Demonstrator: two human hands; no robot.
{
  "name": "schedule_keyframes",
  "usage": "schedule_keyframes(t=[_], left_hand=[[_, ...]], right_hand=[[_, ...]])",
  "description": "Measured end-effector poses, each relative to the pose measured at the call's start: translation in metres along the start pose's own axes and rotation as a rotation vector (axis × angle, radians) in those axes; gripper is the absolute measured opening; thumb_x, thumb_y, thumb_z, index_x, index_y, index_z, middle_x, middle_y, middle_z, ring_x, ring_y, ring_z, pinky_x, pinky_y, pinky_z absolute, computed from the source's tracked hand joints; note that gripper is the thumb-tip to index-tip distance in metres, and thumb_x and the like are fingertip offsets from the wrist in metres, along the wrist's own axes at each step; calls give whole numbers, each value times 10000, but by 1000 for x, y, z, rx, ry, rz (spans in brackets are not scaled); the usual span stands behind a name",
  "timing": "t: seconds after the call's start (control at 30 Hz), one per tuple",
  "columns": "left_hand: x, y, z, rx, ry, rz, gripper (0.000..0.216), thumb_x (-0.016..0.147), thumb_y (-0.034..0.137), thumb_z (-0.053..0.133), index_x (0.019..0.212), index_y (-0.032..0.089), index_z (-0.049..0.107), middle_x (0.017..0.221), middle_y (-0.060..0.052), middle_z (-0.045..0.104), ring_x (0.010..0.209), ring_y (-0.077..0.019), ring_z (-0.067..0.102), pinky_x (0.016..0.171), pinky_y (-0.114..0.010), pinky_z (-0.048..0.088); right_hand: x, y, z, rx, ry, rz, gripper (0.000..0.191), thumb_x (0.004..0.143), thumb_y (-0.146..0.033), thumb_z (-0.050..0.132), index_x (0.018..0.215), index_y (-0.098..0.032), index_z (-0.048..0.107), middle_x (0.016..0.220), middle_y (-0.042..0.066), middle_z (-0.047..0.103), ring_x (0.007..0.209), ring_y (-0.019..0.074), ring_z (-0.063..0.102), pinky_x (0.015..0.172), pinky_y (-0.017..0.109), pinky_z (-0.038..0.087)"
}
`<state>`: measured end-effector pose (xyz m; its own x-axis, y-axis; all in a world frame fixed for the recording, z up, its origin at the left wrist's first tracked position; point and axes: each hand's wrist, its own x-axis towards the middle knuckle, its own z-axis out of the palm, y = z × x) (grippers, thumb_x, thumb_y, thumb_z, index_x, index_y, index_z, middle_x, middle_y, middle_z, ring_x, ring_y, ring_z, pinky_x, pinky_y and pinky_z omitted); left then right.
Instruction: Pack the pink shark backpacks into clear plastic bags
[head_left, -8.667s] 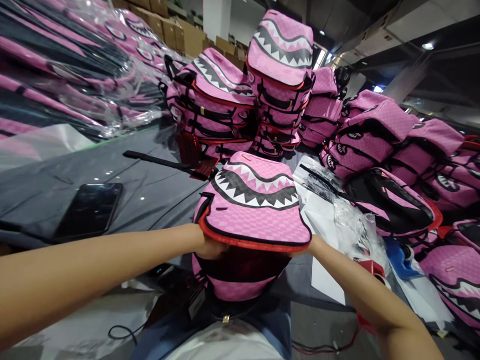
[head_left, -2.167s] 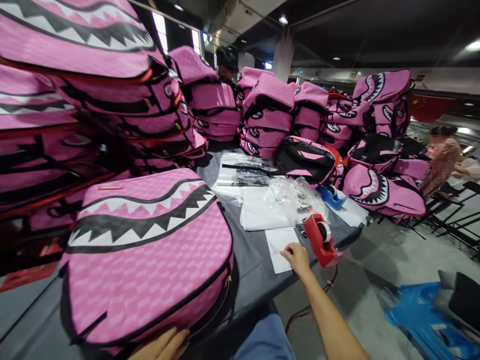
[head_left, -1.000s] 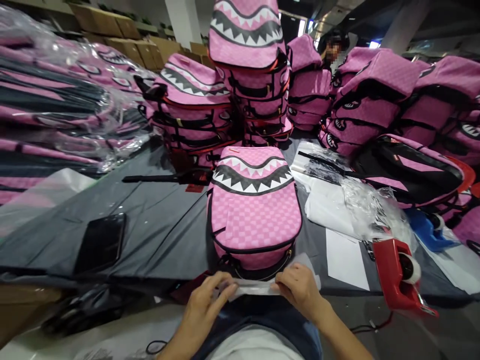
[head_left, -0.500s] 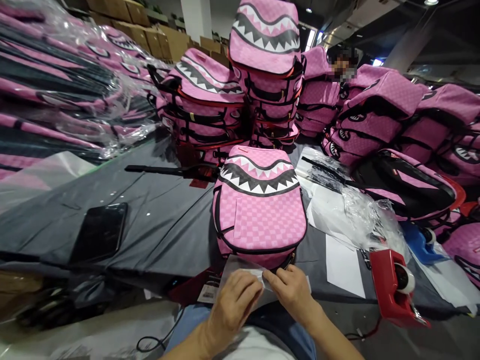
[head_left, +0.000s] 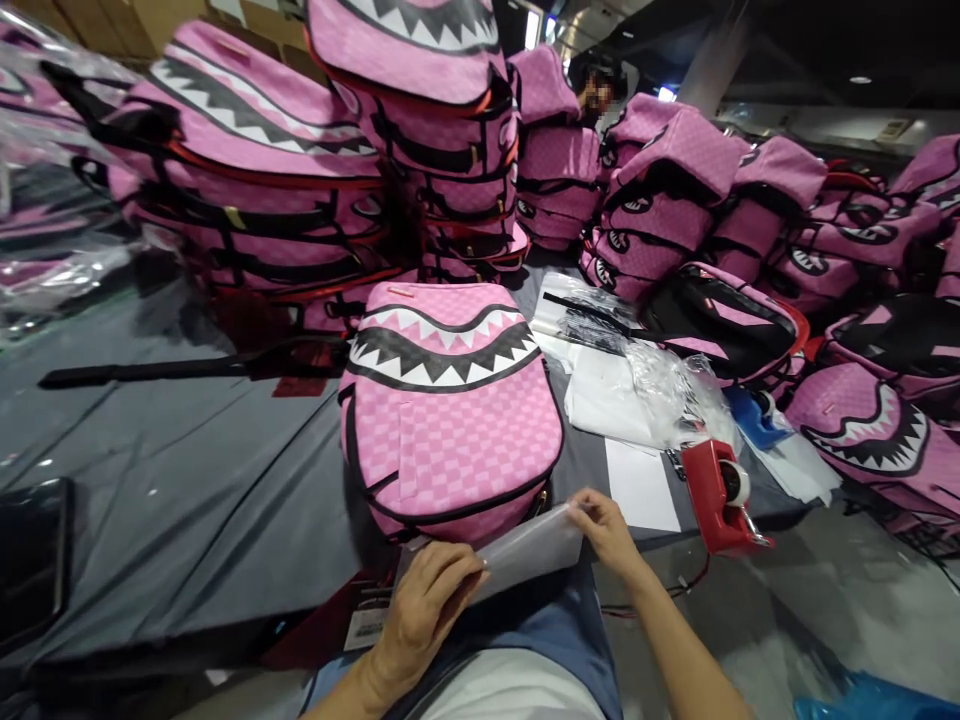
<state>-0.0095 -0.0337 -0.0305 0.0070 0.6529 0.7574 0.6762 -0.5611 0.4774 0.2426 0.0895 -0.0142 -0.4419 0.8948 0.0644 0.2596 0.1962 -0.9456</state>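
A translucent plastic sheet (head_left: 529, 550), perhaps a bag, is stretched between my hands above my lap. My left hand (head_left: 431, 600) pinches its left part, fingers closed. At its upper right corner, my right hand (head_left: 604, 525) grips it between thumb and fingers. Just beyond lies a pink checkered backpack (head_left: 465, 440) with a printed shark-mouth band, its base toward me at the table edge. A tag with a barcode (head_left: 365, 628) hangs near my left wrist.
Stacked pink backpacks (head_left: 277, 190) rise behind. A red tape dispenser (head_left: 712, 510) stands at the table's right edge, near white paper (head_left: 637, 485) and crumpled clear plastic (head_left: 664, 390). A dark phone (head_left: 34, 560) lies at left. Another person (head_left: 596, 85) is partly visible behind the stacks.
My right hand has moved away from my left, drawing the plastic sheet out between them. The view has turned right, so the backpack and phone appear further left.
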Motion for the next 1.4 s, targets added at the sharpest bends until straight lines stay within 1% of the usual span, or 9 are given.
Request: schedule_keyframes(t=[0.2, 0.33, 0.43, 0.5, 0.6, 0.8, 0.93, 1.17, 1.4], left_hand=[[-2, -3, 0, 110, -49, 39, 186, 1006, 177, 542, 1154, 177, 654, 905, -31, 651, 812, -131, 633, 760, -230, 539], [-3, -1, 0, 181, -133, 44, 226, 1018, 140, 499, 1174, 177, 660, 894, -30, 610, 805, -126, 605, 737, -225, 508], [-3, 1, -1, 192, -123, 42, 208, 1015, 127, 501, 1145, 168, 658, 905, -36, 600, 819, -129, 595, 744, -227, 496], [-1, 1, -1, 198, -113, 42, 202, 1014, 119, 501, 1144, 152, 652, 904, -40, 599, 823, -130, 586, 753, -229, 487], [-3, 3, -1, 205, -103, 52, 215, 1004, 107, 521, 1186, 128, 632, 902, -46, 610, 837, -137, 577, 778, -246, 480], [-26, 19, 5, 412, 52, -132, 230, 998, 147, 533, 1107, 256, 704, 1010, -72, 657, 1009, -248, 575, 953, -459, 407], [-32, 29, 10, 417, 112, -214, 286, 929, 45, 592, 1118, 234, 696, 1106, -115, 590, 1121, -288, 542, 956, -465, 452], [-24, 10, 9, 443, 68, -10, 146, 920, 75, 622, 1038, 150, 664, 995, -105, 628, 1089, -283, 568, 924, -419, 527], [-12, -15, -11, 365, -87, 314, 42, 960, 134, 595, 938, 143, 630, 816, -39, 657, 770, -165, 606, 740, -306, 515]], right_hand=[[51, 14, 33, -19, 106, -118, 527, 781, -667, 702, 662, -209, 471, 598, -61, 423, 507, 83, 326, 474, 222, 279], [43, 13, 30, -271, 373, -314, 465, 851, -599, 687, 701, -213, 476, 635, -47, 455, 567, 110, 412, 530, 236, 371], [17, 9, 26, -513, 478, -623, 208, 954, -383, 630, 866, -204, 574, 766, 22, 587, 718, 166, 570, 661, 295, 502], [5, 5, 29, -653, 356, -812, 120, 959, -252, 589, 1059, -192, 618, 908, 83, 667, 869, 205, 646, 769, 344, 563], [4, 1, 37, -754, 214, -929, 339, 917, -199, 570, 1252, -153, 587, 1068, 141, 687, 1058, 249, 655, 911, 409, 587], [28, 3, 35, -810, 124, -1064, 260, 842, -154, 560, 1093, -192, 615, 957, 91, 704, 967, 223, 661, 896, 389, 581], [30, -3, 27, -919, -25, -1083, 176, 816, -120, 560, 969, -198, 600, 914, 76, 686, 907, 215, 628, 871, 360, 545], [33, -27, 23, -1024, -190, -989, 101, 850, -140, 613, 931, -199, 601, 827, 46, 606, 786, 207, 528, 742, 329, 460], [38, -20, 17, -1020, -437, -1141, 125, 995, -135, 497, 925, -183, 588, 820, 30, 614, 762, 170, 517, 733, 303, 406]])
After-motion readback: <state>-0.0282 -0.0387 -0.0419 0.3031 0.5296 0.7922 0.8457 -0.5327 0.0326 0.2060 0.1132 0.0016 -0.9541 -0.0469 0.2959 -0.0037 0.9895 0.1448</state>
